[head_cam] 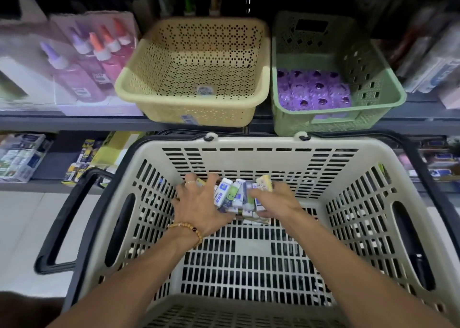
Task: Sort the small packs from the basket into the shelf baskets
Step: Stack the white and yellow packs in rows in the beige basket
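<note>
Both hands reach into the big cream shopping basket (249, 143). The left hand (199, 203) and the right hand (276, 200) squeeze a pile of small packs (236, 196) between them, fingers curled round it — near the basket's far wall. The pack labels are too blurry to read. Farther back on the shelf (74, 122) sit a yellow basket (199, 113) and a green basket (336, 123) holding purple packs (313, 89).

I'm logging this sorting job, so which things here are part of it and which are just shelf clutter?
Part of the job: small packs, shopping basket, yellow shelf basket, green shelf basket, left hand, right hand.

Lying about: glue bottles, boxed goods.
</note>
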Motion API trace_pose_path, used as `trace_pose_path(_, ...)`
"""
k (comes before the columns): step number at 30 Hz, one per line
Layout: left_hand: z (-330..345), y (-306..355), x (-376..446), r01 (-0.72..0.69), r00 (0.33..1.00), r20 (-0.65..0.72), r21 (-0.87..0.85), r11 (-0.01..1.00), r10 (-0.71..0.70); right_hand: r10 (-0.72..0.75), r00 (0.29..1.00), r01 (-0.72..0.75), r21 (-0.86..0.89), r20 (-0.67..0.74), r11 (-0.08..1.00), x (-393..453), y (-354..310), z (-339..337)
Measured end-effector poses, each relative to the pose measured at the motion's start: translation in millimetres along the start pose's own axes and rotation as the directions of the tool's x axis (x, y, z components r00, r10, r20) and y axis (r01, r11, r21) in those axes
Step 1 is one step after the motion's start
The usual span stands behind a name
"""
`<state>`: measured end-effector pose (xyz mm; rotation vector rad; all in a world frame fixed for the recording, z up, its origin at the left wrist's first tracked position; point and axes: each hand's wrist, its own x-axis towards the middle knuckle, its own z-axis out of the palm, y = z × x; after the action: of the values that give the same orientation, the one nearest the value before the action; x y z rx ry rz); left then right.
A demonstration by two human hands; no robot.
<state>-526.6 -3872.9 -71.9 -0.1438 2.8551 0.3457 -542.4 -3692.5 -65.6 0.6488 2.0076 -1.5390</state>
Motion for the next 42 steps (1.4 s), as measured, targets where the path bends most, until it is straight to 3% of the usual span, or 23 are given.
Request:
trace_pose_path(5,-4.2,1.7,-1.6,-0.003,1.000,-0.016,0.034,0.999,0.004,-0.027,0.999,0.024,-0.074,-0.045,0.997,-1.7,-1.5,10.3)
trace_pose_path(10,-18.4,-10.5,-0.8,-0.007,1.000,0.007,-0.088,0.996,0.008,0.021,0.998,-0.027,-0.109,-0.060,0.994,-1.1,8.1,-1.7)
trace_pose_path(12,-26.3,-12.8,-2.4,0.011,1.000,0.013,-0.239,0.971,-0.008,0.015,0.997,-0.020,-0.063,-0.075,0.998,-2.6,7.1,-5.3)
trace_pose_path(18,-50.2,-19.8,-10.7,0.085,0.996,0.082,-0.639,0.764,-0.042,-0.078,0.994,0.078,-0.008,-0.073,0.997,-10.4,-2.8,-10.9)
trace_pose_path(21,-63.6,-22.0,-18.1,0.146,0.988,0.150,-0.837,0.528,-0.036,-0.205,0.979,0.205,0.049,-0.009,0.978,-19.9,-9.5,-9.6)
trace_pose_path(24,-70.6,-23.6,-20.0,0.284,0.959,0.276,-0.902,0.325,-0.072,-0.236,0.971,0.230,0.110,0.047,0.967,-31.1,-20.0,-2.5)
trace_pose_path(29,-72.2,-15.9,-25.4,0.344,0.937,0.343,-0.888,0.305,-0.058,-0.226,0.964,0.197,0.199,0.137,0.960,-45.8,-24.3,9.6)
trace_pose_path(35,-88.5,-25.0,-25.1,0.386,0.917,0.397,-0.908,0.166,0.041,-0.318,0.922,0.233,0.339,0.221,0.911,-64.8,-42.4,-1.2)
trace_pose_path(42,-105.5,-22.5,-27.2,0.188,0.944,0.254,-0.938,0.292,0.208,-0.451,0.888,0.430,0.187,0.088,0.883,-76.9,-78.6,0.9)
